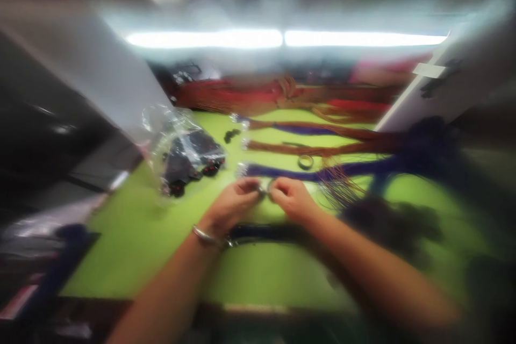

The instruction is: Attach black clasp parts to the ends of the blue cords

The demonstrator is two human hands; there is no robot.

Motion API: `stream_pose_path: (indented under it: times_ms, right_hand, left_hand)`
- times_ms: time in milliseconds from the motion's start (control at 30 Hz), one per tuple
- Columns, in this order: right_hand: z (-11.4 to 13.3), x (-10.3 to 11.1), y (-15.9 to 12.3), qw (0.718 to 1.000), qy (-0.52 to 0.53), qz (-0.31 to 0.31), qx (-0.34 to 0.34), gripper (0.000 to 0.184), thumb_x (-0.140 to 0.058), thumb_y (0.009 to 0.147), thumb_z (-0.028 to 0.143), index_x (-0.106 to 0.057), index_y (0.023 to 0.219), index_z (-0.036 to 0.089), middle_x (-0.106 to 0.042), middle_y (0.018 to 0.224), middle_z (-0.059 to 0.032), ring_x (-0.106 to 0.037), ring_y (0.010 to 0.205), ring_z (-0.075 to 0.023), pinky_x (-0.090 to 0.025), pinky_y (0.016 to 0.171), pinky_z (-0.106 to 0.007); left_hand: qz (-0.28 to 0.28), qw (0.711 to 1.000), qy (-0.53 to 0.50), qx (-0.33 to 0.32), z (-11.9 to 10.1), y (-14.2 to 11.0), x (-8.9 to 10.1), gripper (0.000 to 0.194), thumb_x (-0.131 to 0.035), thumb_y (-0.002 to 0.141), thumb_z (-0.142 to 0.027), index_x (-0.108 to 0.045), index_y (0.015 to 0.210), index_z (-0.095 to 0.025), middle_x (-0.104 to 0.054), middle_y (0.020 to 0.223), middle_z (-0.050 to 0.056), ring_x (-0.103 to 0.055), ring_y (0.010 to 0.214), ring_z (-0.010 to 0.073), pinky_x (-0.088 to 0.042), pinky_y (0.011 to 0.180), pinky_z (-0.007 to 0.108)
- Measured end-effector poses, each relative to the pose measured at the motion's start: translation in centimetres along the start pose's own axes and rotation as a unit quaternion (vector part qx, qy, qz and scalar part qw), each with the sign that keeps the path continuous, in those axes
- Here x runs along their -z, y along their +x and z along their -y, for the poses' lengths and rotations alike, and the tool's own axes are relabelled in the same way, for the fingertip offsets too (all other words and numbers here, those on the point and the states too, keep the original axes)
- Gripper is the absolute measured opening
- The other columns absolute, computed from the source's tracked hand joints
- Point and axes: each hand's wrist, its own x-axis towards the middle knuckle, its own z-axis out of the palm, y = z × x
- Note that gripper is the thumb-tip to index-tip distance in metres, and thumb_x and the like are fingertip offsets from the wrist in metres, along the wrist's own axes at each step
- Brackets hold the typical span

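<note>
My left hand (234, 201), with a metal bangle (205, 235) at its wrist, is closed in a pinch. My right hand (294, 200) faces it, fingertips also pinched together. Between the two sets of fingertips shows a small, dark, shiny piece (263, 191), too blurred to name; I cannot tell whether it is one thing or two. Just beyond them runs a bundle of blue wires (282, 171) with clear white connectors (242, 170) at its left end. Under my wrists lies a dark wire bundle (262, 233). A tape roll (305, 162) rests behind my right hand.
Bundles of brown wires (298, 147) cross the green tabletop (161, 258). To the left stands an open clear plastic bag (161, 118) holding black parts, and small black pieces (231, 135) lie beside it. Red and brown wires (242, 94) fill the back. Pale panels (116, 80) flank the table.
</note>
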Motion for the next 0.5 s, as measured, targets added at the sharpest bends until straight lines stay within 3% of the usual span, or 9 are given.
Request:
stream_pose_path:
  times_ms: [233,500]
  right_hand:
    - [-0.02,-0.05,-0.07,0.999,-0.045,-0.007,0.006,0.017,-0.048,0.072,0.021,-0.048,0.056,0.017,-0.048,0.054,0.0031,-0.039,0.053,-0.0085,-0.028,0.052,-0.021]
    - [0.27,-0.04,-0.19,0.996,-0.087,0.011,-0.006,0.017,-0.047,0.07,0.021,-0.046,0.054,0.018,-0.049,0.053,0.0021,-0.041,0.053,-0.0095,-0.029,0.054,-0.022]
  left_hand:
    - [0.049,0.998,0.022,0.017,0.19,0.01,0.1,0.033,-0.076,0.063,-0.016,-0.07,0.095,-0.018,-0.068,0.093,0.005,-0.062,0.079,0.0122,-0.047,0.076,0.025]
    - [0.057,0.998,0.034,0.008,0.29,0.07,-0.07,0.031,-0.075,0.066,-0.017,-0.071,0.097,-0.019,-0.069,0.096,0.006,-0.062,0.084,0.0139,-0.046,0.078,0.025]
